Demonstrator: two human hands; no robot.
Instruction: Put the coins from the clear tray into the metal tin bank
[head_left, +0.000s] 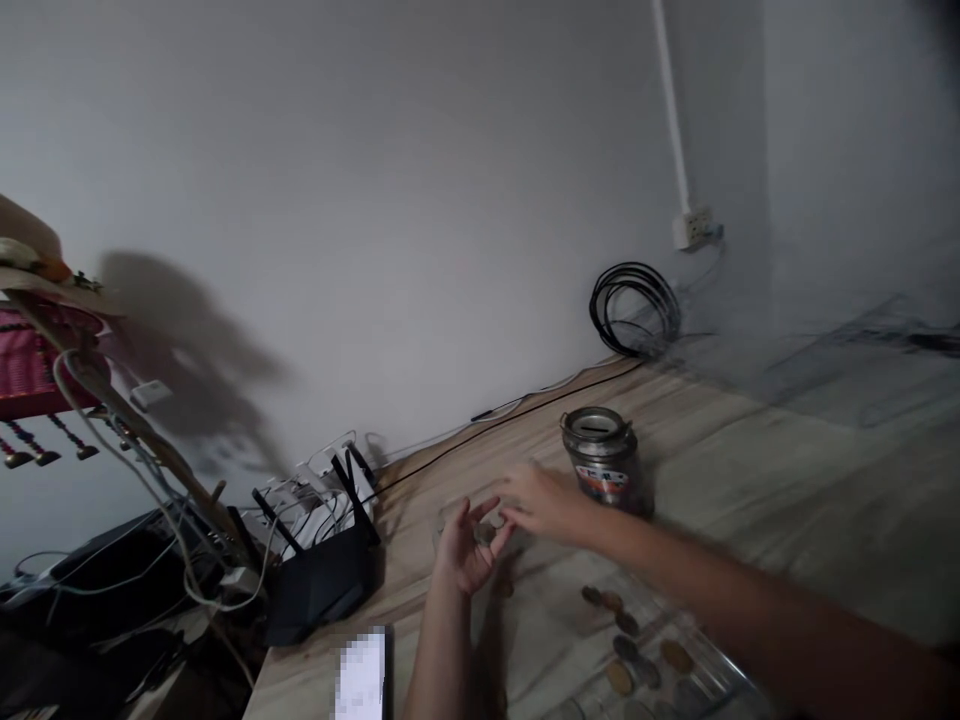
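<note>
My left hand (469, 548) is raised over the table, palm up with its fingers apart and curved. My right hand (536, 500) reaches in from the right, its fingertips close to those of my left hand; it is blurred, and whether it holds anything cannot be made out. A small round object (487, 532) shows between the two hands, perhaps a coin. Just right of my right hand stands a metal can (604, 465) with a slot in its lid and a red and white label. Nearer the front, several coins (619, 677) lie in and around a clear plastic tray (731, 668).
A black router (322, 585) with antennas and tangled cables stands at the left. A lit phone (361, 675) lies at the front edge. Coiled black cable (634, 308) leans against the wall below a socket (694, 228). A pink hanging item (49, 360) is at far left.
</note>
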